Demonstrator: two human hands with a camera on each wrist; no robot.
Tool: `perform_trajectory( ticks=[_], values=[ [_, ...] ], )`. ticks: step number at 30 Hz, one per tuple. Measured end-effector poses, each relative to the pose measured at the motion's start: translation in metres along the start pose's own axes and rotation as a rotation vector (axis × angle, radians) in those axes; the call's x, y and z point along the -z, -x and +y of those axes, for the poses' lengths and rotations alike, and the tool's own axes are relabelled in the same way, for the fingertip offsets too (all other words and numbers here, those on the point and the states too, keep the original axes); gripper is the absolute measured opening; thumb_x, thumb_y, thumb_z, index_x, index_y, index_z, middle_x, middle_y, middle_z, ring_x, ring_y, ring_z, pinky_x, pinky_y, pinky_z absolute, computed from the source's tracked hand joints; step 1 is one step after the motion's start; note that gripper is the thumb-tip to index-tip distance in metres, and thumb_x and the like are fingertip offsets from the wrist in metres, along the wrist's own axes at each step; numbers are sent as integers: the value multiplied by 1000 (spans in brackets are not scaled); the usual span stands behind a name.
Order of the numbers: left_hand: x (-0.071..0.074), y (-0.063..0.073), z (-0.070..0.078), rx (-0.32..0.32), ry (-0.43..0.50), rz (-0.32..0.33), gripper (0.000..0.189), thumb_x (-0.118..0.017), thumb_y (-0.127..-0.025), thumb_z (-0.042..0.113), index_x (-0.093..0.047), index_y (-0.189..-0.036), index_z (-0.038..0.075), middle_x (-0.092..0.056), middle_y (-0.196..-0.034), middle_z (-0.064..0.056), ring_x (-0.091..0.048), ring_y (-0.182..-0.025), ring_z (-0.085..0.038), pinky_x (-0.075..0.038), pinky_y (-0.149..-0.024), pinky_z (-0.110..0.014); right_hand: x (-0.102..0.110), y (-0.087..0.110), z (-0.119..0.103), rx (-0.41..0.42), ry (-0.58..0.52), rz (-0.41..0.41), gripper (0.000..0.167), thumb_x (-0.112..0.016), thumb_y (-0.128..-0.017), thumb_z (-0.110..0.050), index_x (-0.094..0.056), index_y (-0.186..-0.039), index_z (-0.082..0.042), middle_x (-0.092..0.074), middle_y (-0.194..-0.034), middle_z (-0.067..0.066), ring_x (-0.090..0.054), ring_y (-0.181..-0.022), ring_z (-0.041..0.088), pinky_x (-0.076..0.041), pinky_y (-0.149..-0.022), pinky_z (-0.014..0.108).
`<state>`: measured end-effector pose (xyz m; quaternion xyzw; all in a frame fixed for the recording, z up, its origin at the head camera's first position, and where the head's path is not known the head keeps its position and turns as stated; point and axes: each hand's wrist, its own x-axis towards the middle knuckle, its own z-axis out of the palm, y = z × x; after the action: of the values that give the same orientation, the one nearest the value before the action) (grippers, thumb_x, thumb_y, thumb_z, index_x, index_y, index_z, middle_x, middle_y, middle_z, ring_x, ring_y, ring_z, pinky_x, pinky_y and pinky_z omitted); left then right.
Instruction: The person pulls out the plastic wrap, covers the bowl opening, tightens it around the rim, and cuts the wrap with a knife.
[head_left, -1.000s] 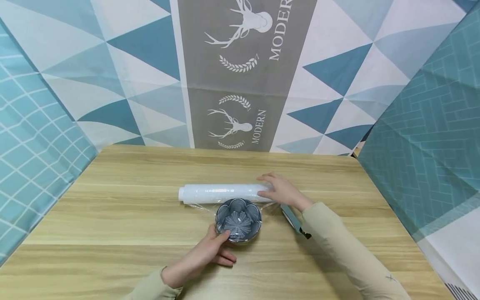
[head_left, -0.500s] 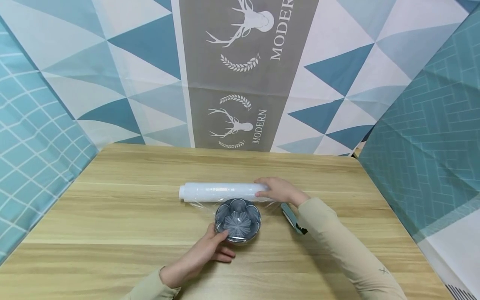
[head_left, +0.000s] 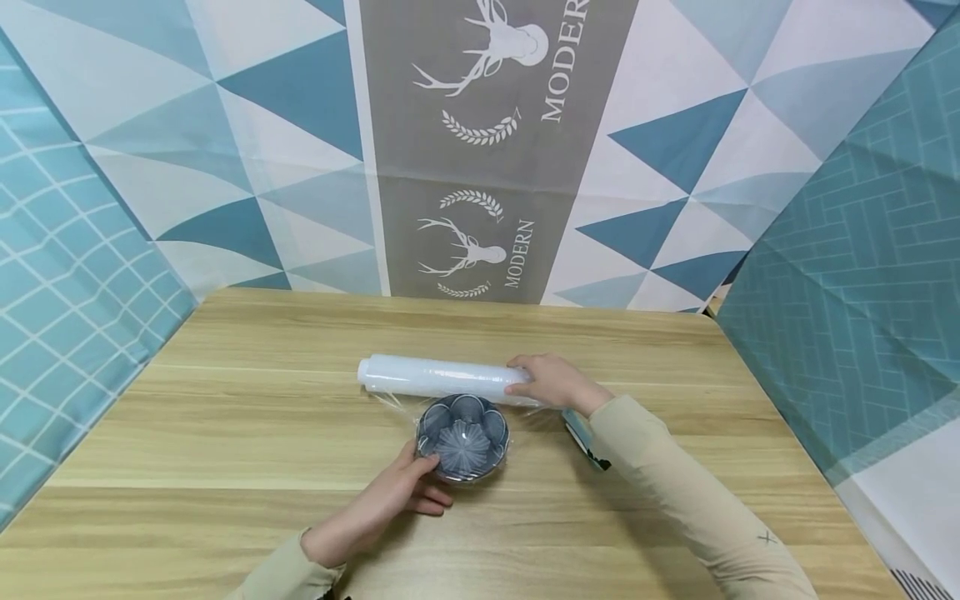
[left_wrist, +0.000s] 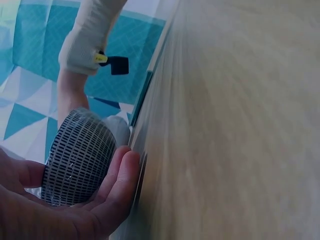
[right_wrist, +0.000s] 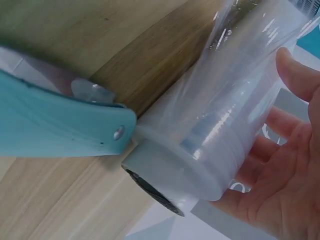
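Pinching the dark bowl (head_left: 465, 450) at its left side, the left hand (head_left: 382, 502) sets its thumb at the rim, with the other fingers against the outer wall. Clear film (head_left: 400, 406) covers the bowl and runs back to the white roll (head_left: 435, 377), just behind it on the desk (head_left: 225, 433). The right hand (head_left: 557, 382) grips the roll's right end between thumb and fingers. Nearby lies a teal tool (head_left: 580, 435) (partly hidden by the sleeve (head_left: 633, 433) overhead).

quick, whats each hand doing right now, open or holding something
Left hand: holding the bowl, thumb at its rim.
Right hand: holding the roll of plastic wrap near one end.
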<state>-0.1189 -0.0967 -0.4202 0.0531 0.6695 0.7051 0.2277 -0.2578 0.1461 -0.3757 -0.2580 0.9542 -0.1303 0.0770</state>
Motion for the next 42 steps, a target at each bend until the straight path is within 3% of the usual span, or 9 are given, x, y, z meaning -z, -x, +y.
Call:
perform_trajectory(
  ticks=[27, 35, 42],
  values=[
    [21, 4, 5, 7, -64, -1, 55, -32, -96, 21, -9, -139, -6, -60, -96, -21, -64, -78, -28, -54, -73, -40, -7, 15, -21, -38, 107, 76, 49, -60, -82, -45, -57, -116, -10, -66, -102, 10, -62, -88, 25, -49, -78, 40],
    [25, 4, 6, 4, -104, 37, 51, -31, -97, 19, -16, -137, -9, -62, -90, -16, -63, -73, -24, -54, -71, -38, -7, 28, -30, -74, 139, 61, 48, -60, -83, -46, -56, -110, -7, -64, -87, 8, -56, -69, 18, -49, -65, 34],
    [25, 4, 7, 3, -146, 84, 48, -28, -98, 20, -20, -135, -10, -62, -88, -16, -62, -73, -23, -54, -70, -37, -14, 38, -33, -96, 180, 48, 50, -56, -84, -48, -54, -109, -4, -63, -84, 11, -57, -68, 19, -50, -61, 35]
  ],
)
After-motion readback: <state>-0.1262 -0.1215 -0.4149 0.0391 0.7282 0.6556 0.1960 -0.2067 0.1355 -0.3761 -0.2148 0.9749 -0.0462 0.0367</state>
